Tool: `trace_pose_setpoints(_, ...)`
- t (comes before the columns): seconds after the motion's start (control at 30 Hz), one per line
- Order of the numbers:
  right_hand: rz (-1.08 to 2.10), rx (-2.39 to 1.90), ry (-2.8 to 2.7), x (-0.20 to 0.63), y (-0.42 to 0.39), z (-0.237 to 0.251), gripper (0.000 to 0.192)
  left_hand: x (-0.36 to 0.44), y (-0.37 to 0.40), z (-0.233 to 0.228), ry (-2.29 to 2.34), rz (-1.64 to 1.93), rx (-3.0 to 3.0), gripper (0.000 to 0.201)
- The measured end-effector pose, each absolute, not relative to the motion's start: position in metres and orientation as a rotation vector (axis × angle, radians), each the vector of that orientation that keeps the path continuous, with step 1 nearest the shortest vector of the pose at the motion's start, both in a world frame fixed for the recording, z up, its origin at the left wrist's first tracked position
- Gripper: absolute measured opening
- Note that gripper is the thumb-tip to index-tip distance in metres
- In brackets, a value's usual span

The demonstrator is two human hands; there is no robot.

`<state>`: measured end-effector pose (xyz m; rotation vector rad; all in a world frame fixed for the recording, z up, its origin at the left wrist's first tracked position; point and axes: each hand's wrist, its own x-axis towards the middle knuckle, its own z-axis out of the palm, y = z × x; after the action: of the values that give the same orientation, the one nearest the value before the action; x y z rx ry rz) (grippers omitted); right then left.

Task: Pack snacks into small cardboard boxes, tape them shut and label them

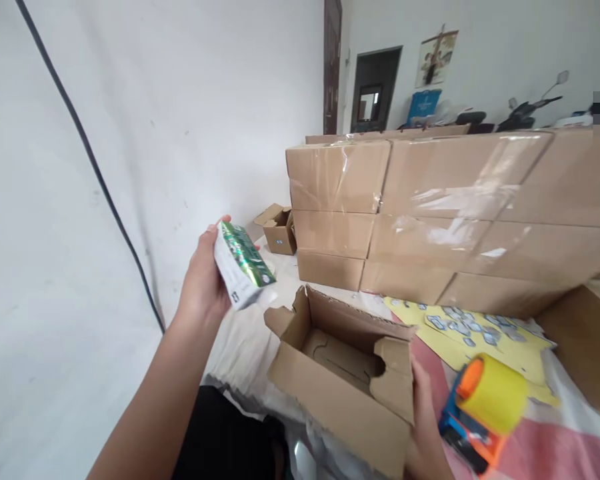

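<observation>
My left hand [203,280] is raised and holds a small green-and-white packet [241,264], tilted, just left of and above an open cardboard box [330,393]. The box stands in front of me with its flaps up and its inside bare. My right hand [427,427] grips the box's near right corner. Right beside that hand lies a tape dispenser [480,407] with a yellow roll on an orange and blue frame.
A stack of sealed, taped cartons [430,213] forms a wall behind the box. A small open carton [279,229] sits by the white wall at left. Yellow sheets with printed labels [475,330] lie on the cloth-covered surface. A black cable [95,167] runs down the wall.
</observation>
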<state>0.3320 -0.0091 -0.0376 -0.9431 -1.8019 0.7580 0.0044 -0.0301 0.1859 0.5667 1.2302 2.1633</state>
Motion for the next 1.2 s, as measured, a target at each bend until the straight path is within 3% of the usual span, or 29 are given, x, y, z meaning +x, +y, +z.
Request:
trace_pose_setpoints(0.1,0.818,-0.921,-1.820,0.339,-0.019,-0.041,0.093,0.055,-0.033,0.187,1.132,2.124,0.675,0.037)
trace_pose_setpoints(0.2,0.813,-0.848,-1.766,0.355,-0.040,-0.025,0.081,0.087,-0.033,0.170,1.051,1.957,0.688,0.036)
trace_pose_setpoints(0.33,0.401,-0.806,-1.715,0.365,-0.068,0.043,0.065,0.109,-0.035,0.135,1.024,1.718,0.672,0.036)
trace_pose_setpoints(0.53,0.174,-0.890,-2.473,0.301,-0.045,0.127,0.067,0.116,-0.047,0.104,1.033,1.587,0.598,0.041)
trace_pose_setpoints(0.77,0.463,-0.885,-2.801,0.252,-0.001,0.124,0.061,0.068,-0.069,0.095,1.531,1.508,1.065,0.059)
trace_pose_setpoints(1.0,0.312,-1.242,-3.176,0.235,0.027,0.119,0.031,0.032,-0.070,0.077,1.614,0.871,2.098,0.036)
trace_pose_setpoints(1.1,0.203,-1.343,-3.255,0.227,0.033,0.100,0.021,0.030,-0.070,0.077,1.646,0.658,2.195,0.036)
trace_pose_setpoints(1.2,0.181,-1.349,-3.273,0.226,0.032,0.084,0.023,0.028,-0.074,0.083,1.639,0.625,2.135,0.030)
